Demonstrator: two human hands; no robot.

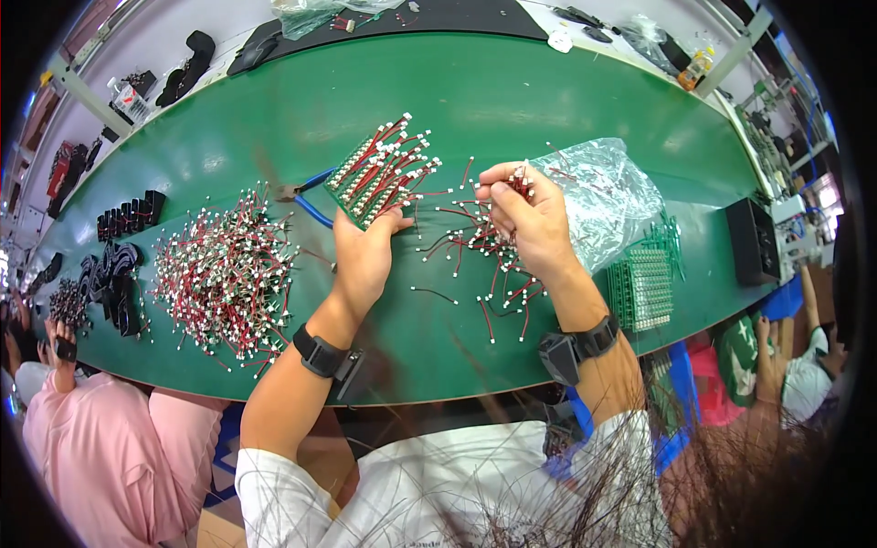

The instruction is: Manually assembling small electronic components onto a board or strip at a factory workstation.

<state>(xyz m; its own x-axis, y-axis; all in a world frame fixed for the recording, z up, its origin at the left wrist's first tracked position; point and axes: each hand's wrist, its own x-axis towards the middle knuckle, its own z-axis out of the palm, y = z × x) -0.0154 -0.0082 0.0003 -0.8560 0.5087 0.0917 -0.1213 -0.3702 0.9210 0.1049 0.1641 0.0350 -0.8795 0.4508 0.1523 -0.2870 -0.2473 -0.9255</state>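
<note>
My left hand (364,260) is closed on the lower end of a green circuit board panel (352,194), raised at a tilt above the table. Rows of red and black wire leads with white connectors stand out from it. To its right, my right hand (541,219) pinches a small bunch of wire leads (521,181). Loose leads (457,239) are scattered on the table between and below my hands. Blue-handled pliers (313,213) lie behind the panel, partly hidden by it. A clear plastic bag (610,183) sits beyond my right hand.
A large heap of wire leads (224,274) covers the green table (475,91) at left. Stacked green panels (644,290) and a black box (751,242) stand at right. Black parts (131,215) lie far left, near a co-worker in pink (110,457).
</note>
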